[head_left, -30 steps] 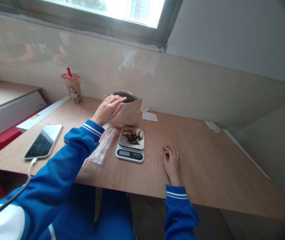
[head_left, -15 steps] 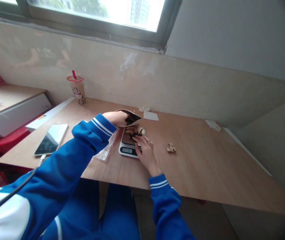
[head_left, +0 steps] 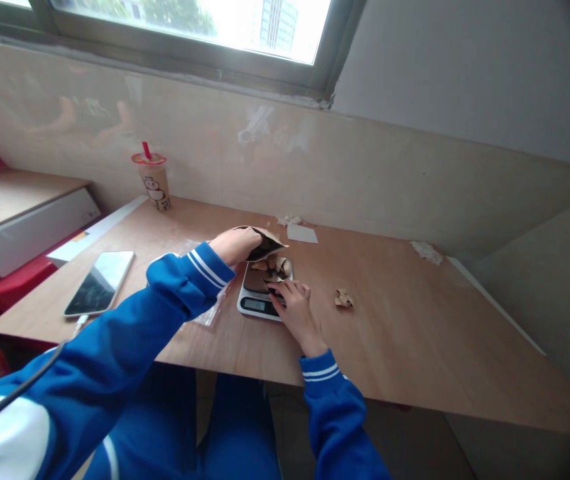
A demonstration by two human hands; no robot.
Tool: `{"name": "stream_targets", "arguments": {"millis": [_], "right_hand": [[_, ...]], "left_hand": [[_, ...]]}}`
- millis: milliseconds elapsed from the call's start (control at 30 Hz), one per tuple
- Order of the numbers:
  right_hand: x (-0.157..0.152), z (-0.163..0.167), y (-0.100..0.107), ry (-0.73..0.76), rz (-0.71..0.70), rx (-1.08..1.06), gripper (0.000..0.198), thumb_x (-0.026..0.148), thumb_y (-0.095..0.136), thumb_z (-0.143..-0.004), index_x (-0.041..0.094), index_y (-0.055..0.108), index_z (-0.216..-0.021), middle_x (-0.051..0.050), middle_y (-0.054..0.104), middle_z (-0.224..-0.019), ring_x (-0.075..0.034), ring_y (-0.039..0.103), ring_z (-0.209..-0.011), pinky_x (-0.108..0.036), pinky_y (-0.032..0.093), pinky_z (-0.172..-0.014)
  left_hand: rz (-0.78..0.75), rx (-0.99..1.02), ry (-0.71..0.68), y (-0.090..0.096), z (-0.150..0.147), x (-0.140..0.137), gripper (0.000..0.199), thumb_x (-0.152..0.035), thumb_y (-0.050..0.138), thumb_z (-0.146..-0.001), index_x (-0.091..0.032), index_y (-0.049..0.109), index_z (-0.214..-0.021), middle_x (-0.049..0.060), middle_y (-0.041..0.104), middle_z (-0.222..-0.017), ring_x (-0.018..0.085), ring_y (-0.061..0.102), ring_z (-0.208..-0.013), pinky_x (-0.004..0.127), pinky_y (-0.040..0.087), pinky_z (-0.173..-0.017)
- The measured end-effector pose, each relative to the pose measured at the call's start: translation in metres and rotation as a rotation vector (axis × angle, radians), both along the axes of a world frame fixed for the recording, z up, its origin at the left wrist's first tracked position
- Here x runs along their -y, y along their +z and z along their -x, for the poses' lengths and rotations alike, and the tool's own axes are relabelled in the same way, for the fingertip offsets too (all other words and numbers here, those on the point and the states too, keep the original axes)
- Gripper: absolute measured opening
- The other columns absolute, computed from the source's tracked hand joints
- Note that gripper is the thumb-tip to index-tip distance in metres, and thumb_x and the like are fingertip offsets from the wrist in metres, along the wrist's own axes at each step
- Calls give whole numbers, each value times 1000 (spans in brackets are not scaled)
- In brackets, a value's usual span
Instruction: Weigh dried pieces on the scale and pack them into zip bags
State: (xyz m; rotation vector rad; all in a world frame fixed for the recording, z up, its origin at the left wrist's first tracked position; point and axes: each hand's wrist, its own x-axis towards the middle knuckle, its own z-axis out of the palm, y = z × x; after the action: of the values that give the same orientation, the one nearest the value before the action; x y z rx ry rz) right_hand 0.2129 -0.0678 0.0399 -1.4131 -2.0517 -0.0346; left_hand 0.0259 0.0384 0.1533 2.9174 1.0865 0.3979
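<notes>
Around the frame's center, I have the right hand [head_left: 299, 312], fingers curled closed on a dark piece [head_left: 275, 288] over the scale [head_left: 259, 306]; just beyond, my left hand [head_left: 239, 245] dips into an open pouch [head_left: 269, 249], its grip hidden.

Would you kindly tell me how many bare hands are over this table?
2: the left hand at the bag's open mouth, and the right hand partly over the digital scale. The left one is not fully visible.

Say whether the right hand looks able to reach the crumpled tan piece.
Probably yes: nothing visible stands between the right hand and the crumpled tan piece, though that hand seems to hold a dark piece over the scale.
</notes>
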Motion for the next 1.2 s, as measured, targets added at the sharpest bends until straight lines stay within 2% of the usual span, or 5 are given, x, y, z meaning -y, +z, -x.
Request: {"name": "stream_targets", "arguments": {"millis": [233, 433, 633, 833, 1200], "right_hand": [[9, -71, -21, -428, -56, 63, 23, 26, 47, -92, 20, 66, -103, -8, 64, -94, -25, 51, -93, -39, 32, -87], [19, -99, -56, -483, 46, 166, 36, 23, 42, -92, 23, 59, -123, -11, 59, -115, -30, 48, -110, -45, 36, -87], [22, -97, -61, -503, 27, 86, 37, 23, 39, -92, 23, 60, -122, -11, 56, -121, -28, 49, -110, -45, 39, -88], [20, -99, -65, -510, 38, 47, 37, 21, 42, -88, 20, 60, -121, -12, 58, -117, -28, 50, -105, -47, 40, -88], [18, -105, -69, -462, -46, -17, 34, 22, 42, -88, 19, 60, -116, -13, 57, -110, -27, 50, -102, -47, 42, -89]], "left_hand": [[-78, -69, 96, 45, 13, 8, 26, -16, 50, -88, -21, 66, -108, 5, 69, -105, 17, 65, -94, 30, 49, -87], [-359, 312, 75, 69, 9, 39, 28, -23, 45, -95, -18, 59, -118, 7, 68, -108, 17, 62, -100, 34, 49, -90], [-284, 358, -247, -8, -4, 73, 33, -20, 45, -95, -21, 53, -127, 8, 67, -115, 18, 61, -107, 35, 52, -90], [-46, 329, -132, -95, -2, 67, 36, -16, 45, -94, -23, 56, -127, 8, 67, -107, 18, 63, -104, 34, 53, -90], [-65, 254, -40, -95, 2, 60, 36, -17, 40, -95, -23, 56, -127, 7, 59, -133, 20, 53, -124, 39, 43, -101]]}}
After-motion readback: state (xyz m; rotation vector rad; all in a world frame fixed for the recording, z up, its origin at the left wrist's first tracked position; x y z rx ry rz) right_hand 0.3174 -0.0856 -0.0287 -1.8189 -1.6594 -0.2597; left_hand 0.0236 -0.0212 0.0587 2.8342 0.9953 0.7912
